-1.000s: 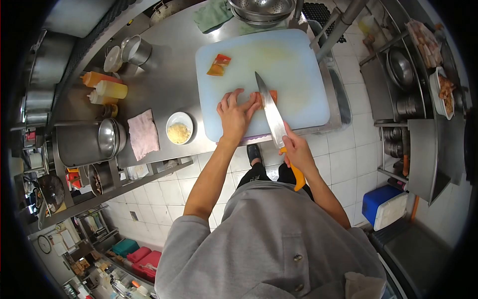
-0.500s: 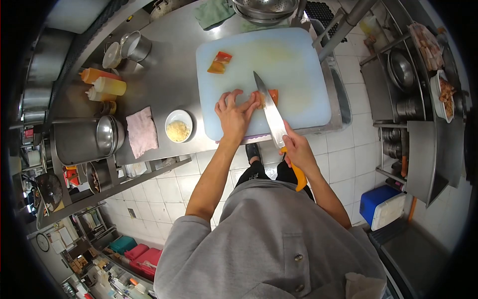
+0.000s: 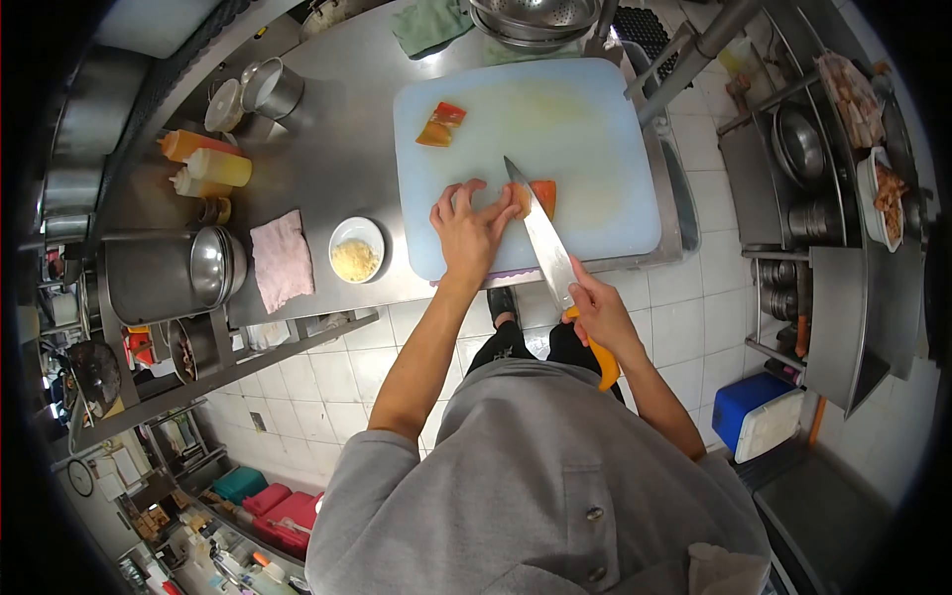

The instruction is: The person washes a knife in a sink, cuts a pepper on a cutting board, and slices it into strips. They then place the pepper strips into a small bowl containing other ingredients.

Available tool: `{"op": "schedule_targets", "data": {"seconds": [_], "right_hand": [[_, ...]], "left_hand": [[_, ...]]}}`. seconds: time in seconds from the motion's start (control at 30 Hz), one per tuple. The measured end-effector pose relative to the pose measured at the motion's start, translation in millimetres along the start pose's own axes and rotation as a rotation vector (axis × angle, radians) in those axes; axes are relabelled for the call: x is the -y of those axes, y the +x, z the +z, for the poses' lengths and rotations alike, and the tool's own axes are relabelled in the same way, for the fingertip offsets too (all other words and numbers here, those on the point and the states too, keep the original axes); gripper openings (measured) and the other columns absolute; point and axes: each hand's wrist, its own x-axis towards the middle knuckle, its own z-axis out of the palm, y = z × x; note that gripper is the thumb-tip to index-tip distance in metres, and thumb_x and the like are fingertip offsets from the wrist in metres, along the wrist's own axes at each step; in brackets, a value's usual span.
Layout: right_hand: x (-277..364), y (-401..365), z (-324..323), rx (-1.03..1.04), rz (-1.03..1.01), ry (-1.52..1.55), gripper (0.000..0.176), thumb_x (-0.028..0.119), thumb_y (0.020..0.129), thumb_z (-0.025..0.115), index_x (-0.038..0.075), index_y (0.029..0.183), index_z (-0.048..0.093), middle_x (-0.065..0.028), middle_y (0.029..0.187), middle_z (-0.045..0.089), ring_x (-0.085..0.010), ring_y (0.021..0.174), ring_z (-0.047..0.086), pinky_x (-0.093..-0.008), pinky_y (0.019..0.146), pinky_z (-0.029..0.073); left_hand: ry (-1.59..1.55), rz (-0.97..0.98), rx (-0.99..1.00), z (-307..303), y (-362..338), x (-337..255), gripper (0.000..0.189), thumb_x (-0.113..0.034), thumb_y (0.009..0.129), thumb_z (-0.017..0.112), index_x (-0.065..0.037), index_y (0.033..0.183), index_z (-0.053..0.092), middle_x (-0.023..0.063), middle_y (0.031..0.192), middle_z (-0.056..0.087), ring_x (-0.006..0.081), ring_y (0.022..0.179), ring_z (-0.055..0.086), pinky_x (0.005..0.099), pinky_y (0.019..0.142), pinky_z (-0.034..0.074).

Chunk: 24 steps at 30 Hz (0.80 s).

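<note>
A large knife with an orange handle lies in my right hand, whose fingers wrap round the handle and the base of the blade. The blade crosses an orange-red vegetable piece on the white cutting board. My left hand rests on the board left of the blade, its fingers bent and its fingertips on the near part of the same piece. Two more red and orange pieces lie at the board's upper left.
On the steel counter left of the board are a white bowl of pale chopped food, a pink cloth, squeeze bottles and a metal pot. A colander and green cloth stand beyond the board.
My right hand and the knife have moved slightly back toward my body and to the right. More of the orange-red piece shows beside the blade. My left hand has barely moved.
</note>
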Motion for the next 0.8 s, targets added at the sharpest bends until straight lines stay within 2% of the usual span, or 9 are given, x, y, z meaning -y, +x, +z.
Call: {"op": "schedule_targets", "data": {"seconds": [0.3,0.8], "right_hand": [[6,-2,0,-0.002,-0.049,-0.037,0.051,0.013,0.104,0.047,0.016,0.154,0.038,-0.0044,0.062,0.055,-0.0079,0.040,0.045,-0.0267,0.039,0.043],[-2,-31,-21,0.104,0.075,-0.143,0.051,0.016,0.105,0.047,0.022,0.154,0.038,-0.0064,0.066,0.061,-0.0089,0.041,0.047,-0.0276,0.042,0.045]], "left_hand": [[0.003,0.000,0.010,0,-2,-1,0.026,-0.040,0.083,0.075,-0.029,0.106,0.080,0.0007,0.123,0.058,0.0292,0.124,0.044,0.0458,0.106,0.031],[-0.029,-0.028,-0.007,1,0,0,0.027,-0.037,0.081,0.078,-0.028,0.106,0.080,0.0023,0.124,0.058,0.0304,0.124,0.044,0.0458,0.106,0.032]]}}
